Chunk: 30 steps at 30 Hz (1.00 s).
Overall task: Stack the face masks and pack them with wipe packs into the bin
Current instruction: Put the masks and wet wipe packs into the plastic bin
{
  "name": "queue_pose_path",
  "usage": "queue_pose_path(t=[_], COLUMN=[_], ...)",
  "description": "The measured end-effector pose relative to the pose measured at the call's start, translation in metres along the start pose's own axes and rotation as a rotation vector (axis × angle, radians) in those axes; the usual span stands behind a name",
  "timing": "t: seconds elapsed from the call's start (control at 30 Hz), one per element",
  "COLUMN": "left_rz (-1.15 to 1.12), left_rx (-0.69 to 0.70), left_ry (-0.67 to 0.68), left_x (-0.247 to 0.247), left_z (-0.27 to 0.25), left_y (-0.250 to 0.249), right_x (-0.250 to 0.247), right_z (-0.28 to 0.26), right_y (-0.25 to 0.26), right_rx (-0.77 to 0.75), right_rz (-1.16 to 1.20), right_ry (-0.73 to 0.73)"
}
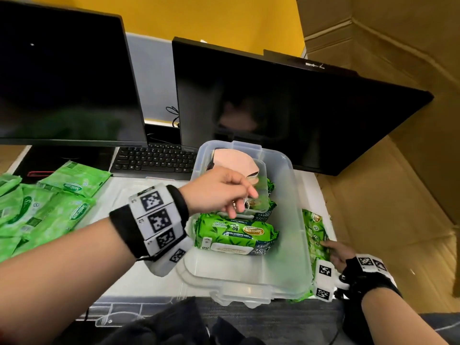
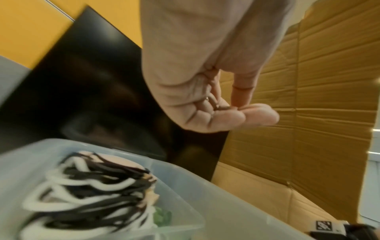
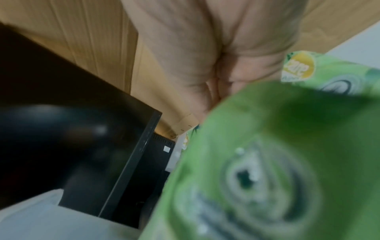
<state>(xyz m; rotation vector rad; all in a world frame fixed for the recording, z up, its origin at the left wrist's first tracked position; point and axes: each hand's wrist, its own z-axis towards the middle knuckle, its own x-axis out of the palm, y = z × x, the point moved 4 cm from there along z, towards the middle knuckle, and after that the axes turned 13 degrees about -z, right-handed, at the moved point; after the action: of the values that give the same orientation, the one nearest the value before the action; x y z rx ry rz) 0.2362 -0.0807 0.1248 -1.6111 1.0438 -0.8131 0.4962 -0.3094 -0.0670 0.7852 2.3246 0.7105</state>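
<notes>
My right hand [image 3: 216, 48] fills the top of the view, palm side toward the camera. Its fingers disappear behind a green wipe pack [image 3: 267, 162], which looms blurred and very close across the lower right. To my left stands a black monitor [image 3: 72, 129], with brown cardboard [image 3: 82, 40] behind it. A pale translucent bin edge [image 3: 51, 219] shows bottom left.

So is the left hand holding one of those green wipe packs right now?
No, the left hand hovers over the bin with loosely curled fingers and nothing in them; the wipe pack lies below it.
</notes>
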Motion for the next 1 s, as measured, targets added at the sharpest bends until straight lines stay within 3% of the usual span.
queue_pose_path(t=[0.1, 0.23, 0.33, 0.47, 0.6, 0.7, 0.77, 0.9, 1.0], left_rz=[-0.005, 0.006, -0.005, -0.140, -0.347, -0.530, -0.663, -0.842, -1.114], left_rx=[-0.024, -0.024, -0.044, -0.146, -0.264, -0.337, -0.348, -0.297, -0.212], left_ry=[0.046, 0.062, 0.041, 0.018, 0.074, 0.111, 0.144, 0.227, 0.330], left_x=[0.021, 0.039, 0.047, 0.051, 0.055, 0.056, 0.054, 0.034, 0.011], left_z=[0.018, 0.035, 0.046, 0.053, 0.049, 0.047, 0.048, 0.044, 0.040], left_y=[0.000, -0.007, -0.013, -0.012, -0.007, -0.005, -0.007, -0.006, 0.001], right_x=[-0.023, -0.017, -0.018, -0.044, -0.052, -0.033, -0.014, 0.026, 0.044], right_z=[0.052, 0.003, -0.027, -0.063, -0.115, -0.160, -0.185, -0.220, -0.229], right_y=[-0.025, 0.017, 0.059, 0.112, 0.154, 0.177, 0.188, 0.203, 0.207], right_rx=[-0.006, -0.028, -0.149, -0.439, -0.713, -0.943, -1.087, -1.350, -1.432], right_rz=[-0.071, -0.101, -0.147, -0.159, -0.045, -0.045, -0.024, -0.121, -0.172], right_ry=[-0.013, -0.184, -0.294, -0.552, -0.591, -0.496, -0.350, -0.055, 0.067])
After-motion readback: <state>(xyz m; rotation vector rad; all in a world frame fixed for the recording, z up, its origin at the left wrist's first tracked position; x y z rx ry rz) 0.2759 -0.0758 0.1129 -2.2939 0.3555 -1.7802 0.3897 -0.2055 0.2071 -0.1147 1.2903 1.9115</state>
